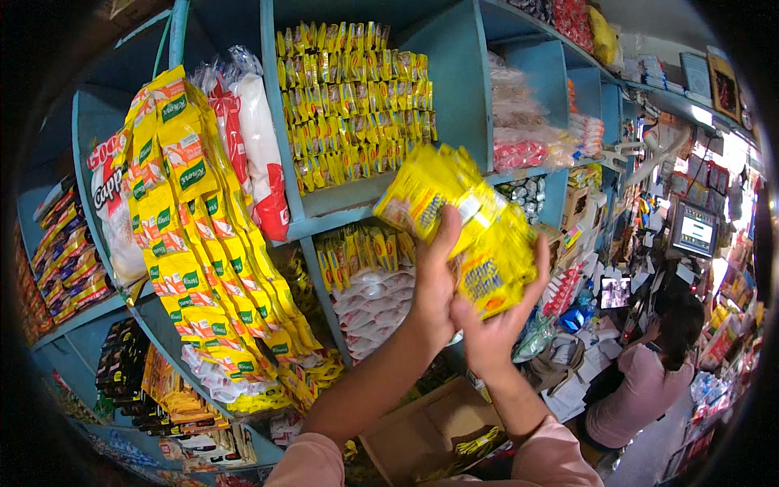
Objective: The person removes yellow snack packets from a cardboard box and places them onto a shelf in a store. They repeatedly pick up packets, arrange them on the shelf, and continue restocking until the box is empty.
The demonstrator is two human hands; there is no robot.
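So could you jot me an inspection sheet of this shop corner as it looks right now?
Surface: blue wooden shelves, packed.
Job's things: strip of yellow sachets held up by both hands.
Clutter: hanging yellow-green sachet strips; open cardboard box below, with a few sachets inside.
Hands: left hand and right hand both grip the strip.
Cables: nothing seen.
Surroundings: a seated person at a crowded counter, small screen nearby.

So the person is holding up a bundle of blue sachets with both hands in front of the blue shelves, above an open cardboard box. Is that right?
Not quite: the head view shows the bundle of sachets is yellow, not blue. The rest holds: left hand and right hand both grip it in front of the blue shelves, above the open cardboard box.
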